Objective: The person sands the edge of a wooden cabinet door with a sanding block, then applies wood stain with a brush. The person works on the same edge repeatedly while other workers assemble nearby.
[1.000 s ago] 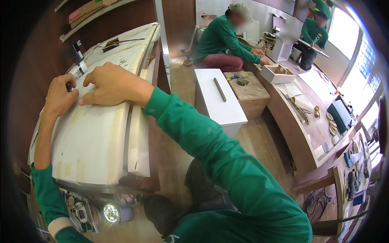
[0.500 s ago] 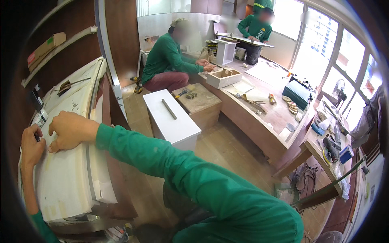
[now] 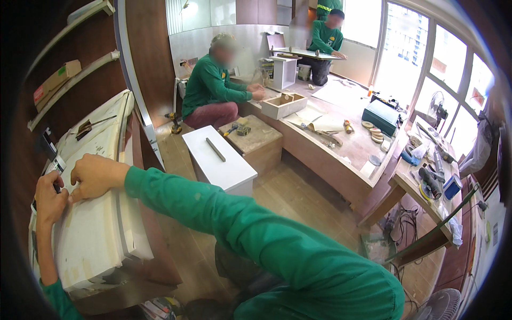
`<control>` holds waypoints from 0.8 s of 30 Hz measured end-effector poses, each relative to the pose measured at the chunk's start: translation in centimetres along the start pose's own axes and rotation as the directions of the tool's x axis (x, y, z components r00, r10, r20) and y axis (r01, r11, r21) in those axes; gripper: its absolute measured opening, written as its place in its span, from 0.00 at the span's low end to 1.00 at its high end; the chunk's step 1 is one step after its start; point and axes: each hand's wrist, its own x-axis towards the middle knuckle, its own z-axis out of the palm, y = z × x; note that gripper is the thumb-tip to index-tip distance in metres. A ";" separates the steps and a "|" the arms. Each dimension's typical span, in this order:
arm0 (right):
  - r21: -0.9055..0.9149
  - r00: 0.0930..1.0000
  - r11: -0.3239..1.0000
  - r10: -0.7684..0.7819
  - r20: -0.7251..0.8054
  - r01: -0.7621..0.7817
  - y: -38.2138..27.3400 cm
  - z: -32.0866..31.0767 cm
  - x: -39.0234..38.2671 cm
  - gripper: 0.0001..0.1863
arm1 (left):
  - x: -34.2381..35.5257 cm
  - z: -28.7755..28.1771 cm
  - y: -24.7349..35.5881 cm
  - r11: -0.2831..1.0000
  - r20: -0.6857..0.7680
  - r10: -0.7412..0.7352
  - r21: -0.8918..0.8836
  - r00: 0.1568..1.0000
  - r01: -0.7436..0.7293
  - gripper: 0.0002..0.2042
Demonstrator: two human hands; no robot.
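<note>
Both my hands are over a worktop covered in pale, stained sheeting [image 3: 80, 242] at the left. My left hand [image 3: 49, 200] is closed round a small dark object [image 3: 57, 187]; most of it is hidden by the fingers. Beside it, my right hand [image 3: 100, 175] reaches across with curled fingers, its thumb close to the left fingertips. What it pinches, if anything, cannot be seen. Just beyond the hands lies a white-and-grey item [image 3: 56, 164], partly covered. A dark tool with a thin blade [image 3: 88, 126] rests farther up the sheeting.
A white cabinet [image 3: 229, 173] with a grey strip on top stands right of my arm. Past it, one co-worker [image 3: 210, 85] crouches by a low platform [image 3: 320, 146]; another [image 3: 325, 40] handles a board. A bench [image 3: 408, 184] with power tools is at the right.
The view has shifted slightly, moving the room's contents left. My hands have come closer together, the right thumb now near or touching the left fingertips.
</note>
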 end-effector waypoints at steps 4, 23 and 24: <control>0.045 0.999 0.998 0.033 -0.001 -0.033 -0.1 0.2 0.1 0.33 | 0.2 0.0 -1.0 1.000 0.021 0.001 -0.005 1.000 -0.001 0.10; 0.006 1.000 1.000 0.006 -0.002 -0.006 -0.2 -0.2 -0.3 0.34 | 0.4 0.4 -1.4 0.996 -0.077 0.082 -0.026 0.994 -0.084 0.08; 0.002 1.000 1.000 0.005 -0.004 -0.005 -0.1 -0.4 -0.4 0.34 | 0.6 1.0 -1.6 0.991 -0.122 0.123 -0.029 0.985 -0.127 0.09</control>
